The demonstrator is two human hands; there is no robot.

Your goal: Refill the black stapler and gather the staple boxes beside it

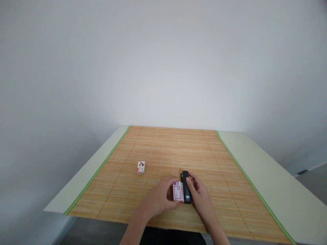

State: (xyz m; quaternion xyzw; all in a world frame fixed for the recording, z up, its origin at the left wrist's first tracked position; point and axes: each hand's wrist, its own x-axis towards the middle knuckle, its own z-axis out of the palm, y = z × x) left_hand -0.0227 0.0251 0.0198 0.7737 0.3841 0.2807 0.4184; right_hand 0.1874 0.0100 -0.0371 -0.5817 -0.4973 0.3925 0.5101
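Near the front of the bamboo mat, my left hand (165, 194) grips a small white box with a magenta border (178, 191), thumb at its near end and fingers at its far end. Right beside that box lies a black stapler (187, 188), lengthwise away from me. My right hand (198, 191) holds the stapler from its right side, with the thumb on top. The box and stapler appear to touch along their sides. Farther off to the left sits a second small white box (141, 167) with a dark picture and red print, apart from both hands.
A bamboo mat (176, 146) with green edging covers the middle of a pale table (258, 166). White walls (168, 68) rise behind the table and at the left. The table's front edge runs close to my body.
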